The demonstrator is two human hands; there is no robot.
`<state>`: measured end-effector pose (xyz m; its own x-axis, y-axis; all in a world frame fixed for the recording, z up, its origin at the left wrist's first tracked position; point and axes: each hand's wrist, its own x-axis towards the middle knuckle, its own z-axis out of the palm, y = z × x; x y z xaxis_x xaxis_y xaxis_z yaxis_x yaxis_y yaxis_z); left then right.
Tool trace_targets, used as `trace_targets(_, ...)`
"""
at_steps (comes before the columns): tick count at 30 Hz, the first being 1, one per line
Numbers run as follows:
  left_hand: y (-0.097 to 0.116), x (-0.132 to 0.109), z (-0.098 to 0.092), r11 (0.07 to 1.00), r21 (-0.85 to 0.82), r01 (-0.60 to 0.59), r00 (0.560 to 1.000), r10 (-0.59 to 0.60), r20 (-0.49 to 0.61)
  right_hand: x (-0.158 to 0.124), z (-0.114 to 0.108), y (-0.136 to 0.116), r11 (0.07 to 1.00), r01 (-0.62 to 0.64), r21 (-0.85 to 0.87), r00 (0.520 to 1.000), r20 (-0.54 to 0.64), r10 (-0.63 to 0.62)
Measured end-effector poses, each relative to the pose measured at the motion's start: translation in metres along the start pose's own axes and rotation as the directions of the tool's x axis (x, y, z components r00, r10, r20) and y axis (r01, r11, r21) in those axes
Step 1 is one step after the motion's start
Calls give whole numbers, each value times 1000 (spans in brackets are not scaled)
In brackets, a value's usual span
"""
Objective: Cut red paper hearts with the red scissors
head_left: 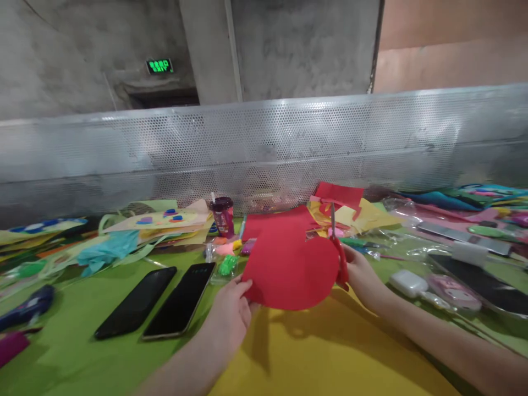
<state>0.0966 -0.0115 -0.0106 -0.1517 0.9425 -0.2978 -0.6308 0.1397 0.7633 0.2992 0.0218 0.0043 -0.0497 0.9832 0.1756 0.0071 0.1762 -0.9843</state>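
My left hand [229,313] is closed on the lower left edge of a red paper sheet [289,264], holding it up above the table. My right hand [361,275] grips red-handled scissors [338,247] at the sheet's right edge, blades pointing up and away. The sheet has a rounded lower edge. A yellow sheet [330,352] lies flat on the table under both hands.
Two black phones [159,301] lie left of my left hand on the green table cover [82,352]. A dark cup [223,215], coloured paper piles [165,223], a white case [408,282] and plastic bags sit around. A perforated metal wall [264,148] backs the table.
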Motion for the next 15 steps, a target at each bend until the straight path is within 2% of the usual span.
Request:
trace_targets(4, 3, 9, -3, 996, -61, -72, 995, 68, -74, 8, -5, 4, 992, -87, 91, 996, -9, 88)
trace_targets(8, 4, 14, -7, 994, -38, -100, 995, 100, -21, 14, -9, 9, 987, -161, 5, 987, 2, 161)
trace_targets(12, 4, 13, -9, 997, 79, 19, 999, -22, 39, 19, -11, 15, 978, -201, -65, 978, -78, 195)
trace_targets(15, 7, 13, -12, 972, 205, 115, 972, -153, 181, 25, -16, 15, 994, -73, -83, 996, -59, 68)
